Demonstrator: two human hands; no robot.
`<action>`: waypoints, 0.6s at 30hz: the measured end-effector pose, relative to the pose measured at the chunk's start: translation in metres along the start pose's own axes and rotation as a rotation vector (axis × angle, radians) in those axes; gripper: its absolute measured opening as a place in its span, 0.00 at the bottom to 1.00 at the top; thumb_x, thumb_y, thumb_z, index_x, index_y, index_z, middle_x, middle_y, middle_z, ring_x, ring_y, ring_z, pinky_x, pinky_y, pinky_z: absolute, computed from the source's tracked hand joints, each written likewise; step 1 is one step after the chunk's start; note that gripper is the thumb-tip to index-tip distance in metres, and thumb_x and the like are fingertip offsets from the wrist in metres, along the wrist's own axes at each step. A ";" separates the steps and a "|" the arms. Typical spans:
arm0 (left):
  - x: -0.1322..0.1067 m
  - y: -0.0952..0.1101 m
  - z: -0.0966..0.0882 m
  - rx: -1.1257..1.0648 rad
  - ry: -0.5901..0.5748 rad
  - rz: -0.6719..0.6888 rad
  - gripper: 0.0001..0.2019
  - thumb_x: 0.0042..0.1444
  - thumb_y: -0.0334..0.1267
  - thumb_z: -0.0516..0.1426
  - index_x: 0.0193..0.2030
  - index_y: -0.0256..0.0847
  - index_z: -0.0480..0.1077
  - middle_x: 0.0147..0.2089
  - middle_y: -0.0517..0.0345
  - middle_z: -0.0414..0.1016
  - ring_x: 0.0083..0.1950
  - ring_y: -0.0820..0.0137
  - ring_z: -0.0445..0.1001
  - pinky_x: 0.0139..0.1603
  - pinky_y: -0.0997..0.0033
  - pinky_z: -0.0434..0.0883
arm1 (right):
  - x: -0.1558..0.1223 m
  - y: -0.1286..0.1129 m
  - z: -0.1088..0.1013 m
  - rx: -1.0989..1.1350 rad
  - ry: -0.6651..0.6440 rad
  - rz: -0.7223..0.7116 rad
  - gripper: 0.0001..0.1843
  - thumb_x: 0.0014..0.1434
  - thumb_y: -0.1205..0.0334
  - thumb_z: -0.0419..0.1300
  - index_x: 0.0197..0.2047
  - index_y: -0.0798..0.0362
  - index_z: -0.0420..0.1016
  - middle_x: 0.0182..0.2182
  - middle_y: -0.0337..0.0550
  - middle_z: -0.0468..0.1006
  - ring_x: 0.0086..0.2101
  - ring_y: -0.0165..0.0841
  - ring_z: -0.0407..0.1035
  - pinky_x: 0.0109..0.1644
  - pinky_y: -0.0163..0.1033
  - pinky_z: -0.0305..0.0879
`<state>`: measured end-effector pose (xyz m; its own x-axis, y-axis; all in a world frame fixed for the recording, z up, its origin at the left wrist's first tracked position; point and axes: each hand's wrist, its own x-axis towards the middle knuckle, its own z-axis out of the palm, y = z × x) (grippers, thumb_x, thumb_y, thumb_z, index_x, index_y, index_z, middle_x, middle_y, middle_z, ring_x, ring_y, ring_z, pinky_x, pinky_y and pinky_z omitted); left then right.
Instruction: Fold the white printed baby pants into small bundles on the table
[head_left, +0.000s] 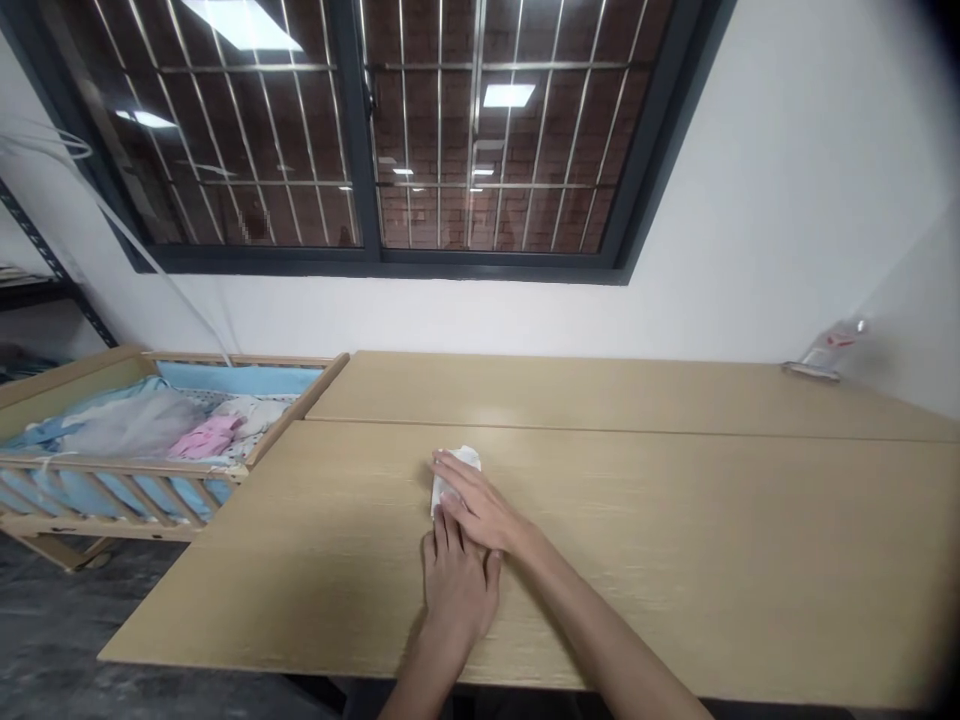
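Note:
A small white piece of tissue or cloth (469, 457) lies on the light wooden tabletop (675, 560), left of its middle. Across it rests my right hand (484, 505), fairly flat, with fingers stretched to the left over the white piece and the thumb below them. Part of the white piece is hidden beneath this hand. Just nearer to me, my left hand (459, 580) lies palm down with its fingers extended forward. Its fingertips meet the right hand at the near end of the white piece. Neither hand visibly grips anything.
A wooden crib (296, 405) with blue lining, bedding and a pink cloth (206, 437) adjoins the table on the left. A clear plastic package (823, 350) sits at the far right by the wall. A barred window (375, 262) is above. A seam crosses the tabletop.

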<state>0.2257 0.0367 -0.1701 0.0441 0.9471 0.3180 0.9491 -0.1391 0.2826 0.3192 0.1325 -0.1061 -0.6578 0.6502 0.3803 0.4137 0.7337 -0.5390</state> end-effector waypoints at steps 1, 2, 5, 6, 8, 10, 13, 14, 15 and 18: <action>0.000 -0.002 0.000 0.008 -0.003 0.012 0.33 0.69 0.49 0.47 0.73 0.29 0.56 0.74 0.32 0.56 0.75 0.44 0.54 0.68 0.44 0.59 | -0.002 -0.005 0.001 -0.001 -0.076 -0.026 0.31 0.74 0.47 0.45 0.75 0.46 0.54 0.74 0.43 0.52 0.73 0.40 0.45 0.76 0.52 0.42; -0.001 -0.004 -0.001 0.016 -0.005 0.021 0.32 0.69 0.48 0.48 0.73 0.31 0.57 0.74 0.34 0.58 0.74 0.44 0.56 0.69 0.44 0.59 | -0.003 -0.007 0.002 0.002 -0.144 -0.039 0.31 0.75 0.47 0.44 0.76 0.46 0.52 0.75 0.42 0.50 0.73 0.39 0.44 0.77 0.51 0.41; -0.003 -0.006 -0.004 0.045 0.005 0.019 0.30 0.68 0.48 0.49 0.72 0.33 0.61 0.71 0.35 0.63 0.71 0.44 0.60 0.69 0.44 0.59 | -0.006 -0.004 0.003 0.011 -0.294 -0.019 0.29 0.75 0.48 0.41 0.76 0.44 0.50 0.74 0.39 0.51 0.73 0.37 0.42 0.77 0.50 0.37; -0.003 -0.005 -0.004 0.054 0.015 0.017 0.30 0.67 0.48 0.50 0.71 0.32 0.62 0.71 0.34 0.63 0.71 0.44 0.60 0.69 0.44 0.59 | -0.007 0.000 0.003 0.011 -0.324 -0.004 0.29 0.76 0.47 0.41 0.75 0.43 0.51 0.74 0.38 0.51 0.73 0.37 0.42 0.77 0.50 0.35; -0.004 -0.004 -0.003 0.064 0.035 0.013 0.32 0.68 0.50 0.49 0.70 0.28 0.62 0.70 0.31 0.63 0.72 0.44 0.59 0.69 0.45 0.60 | -0.005 0.010 0.001 -0.001 -0.367 0.022 0.30 0.75 0.46 0.40 0.75 0.43 0.51 0.74 0.37 0.50 0.73 0.37 0.41 0.78 0.50 0.33; -0.003 -0.003 -0.001 0.065 0.044 0.007 0.34 0.68 0.52 0.48 0.70 0.24 0.61 0.71 0.28 0.61 0.73 0.44 0.57 0.68 0.46 0.61 | -0.001 0.022 -0.003 -0.030 -0.397 0.057 0.31 0.75 0.43 0.39 0.76 0.44 0.49 0.75 0.36 0.48 0.74 0.37 0.40 0.78 0.49 0.32; -0.002 -0.005 0.000 0.068 0.041 -0.006 0.35 0.69 0.53 0.47 0.71 0.25 0.60 0.73 0.29 0.57 0.74 0.45 0.56 0.67 0.48 0.62 | 0.010 0.040 -0.009 -0.087 -0.411 0.133 0.35 0.73 0.40 0.37 0.77 0.46 0.46 0.75 0.38 0.45 0.74 0.38 0.37 0.78 0.49 0.30; -0.002 -0.006 0.000 0.070 0.042 -0.007 0.35 0.69 0.53 0.47 0.71 0.26 0.59 0.74 0.29 0.56 0.74 0.45 0.55 0.67 0.48 0.62 | 0.014 0.046 -0.011 -0.107 -0.410 0.154 0.36 0.73 0.39 0.36 0.77 0.48 0.45 0.75 0.39 0.44 0.74 0.38 0.36 0.78 0.49 0.29; -0.001 -0.006 0.000 0.072 0.045 -0.006 0.35 0.69 0.53 0.47 0.72 0.26 0.58 0.74 0.30 0.55 0.74 0.45 0.55 0.67 0.48 0.62 | 0.018 0.051 -0.012 -0.128 -0.409 0.170 0.37 0.73 0.39 0.35 0.77 0.49 0.44 0.76 0.40 0.43 0.74 0.38 0.35 0.78 0.49 0.29; -0.001 -0.007 -0.001 0.074 0.050 0.001 0.36 0.69 0.53 0.46 0.73 0.25 0.56 0.75 0.29 0.54 0.74 0.45 0.56 0.66 0.48 0.63 | 0.026 0.065 -0.012 -0.183 -0.399 0.199 0.40 0.72 0.37 0.33 0.77 0.53 0.42 0.76 0.43 0.41 0.74 0.37 0.33 0.77 0.48 0.26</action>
<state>0.2183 0.0365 -0.1720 0.0312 0.9310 0.3638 0.9697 -0.1164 0.2147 0.3362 0.1998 -0.1223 -0.7301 0.6812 -0.0543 0.6362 0.6486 -0.4177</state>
